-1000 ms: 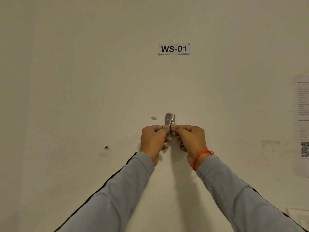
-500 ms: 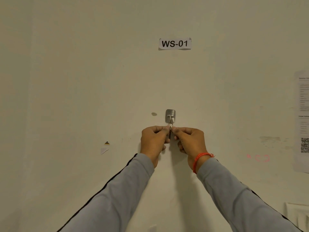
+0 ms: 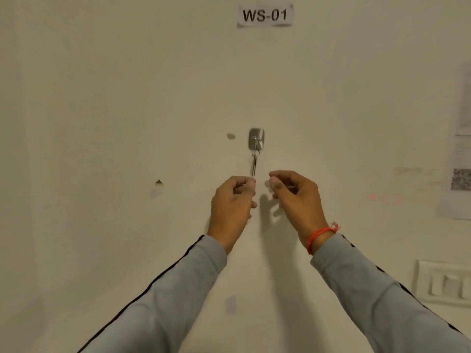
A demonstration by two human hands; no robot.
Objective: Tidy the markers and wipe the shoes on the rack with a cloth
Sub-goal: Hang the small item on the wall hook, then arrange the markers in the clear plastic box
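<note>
Grip: left hand [image 3: 233, 200] curled, right hand [image 3: 293, 193] curled, contents unclear | key [image 3: 253, 164] blurred

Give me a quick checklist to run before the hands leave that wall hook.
1. Key hangs from the hook by its ring: ok.
2. Hook sits flat on the wall: ok, as far as the blur allows.
3. Left hand clear of the key: cannot tell; its fingertips are right at the key's lower tip.
4. Right hand clear of the key: ok, apart to the side.
5. Hands empty: ok, nothing visible in either.
6. Markers, shoes, rack, cloth in view: not ok, none visible.
</note>
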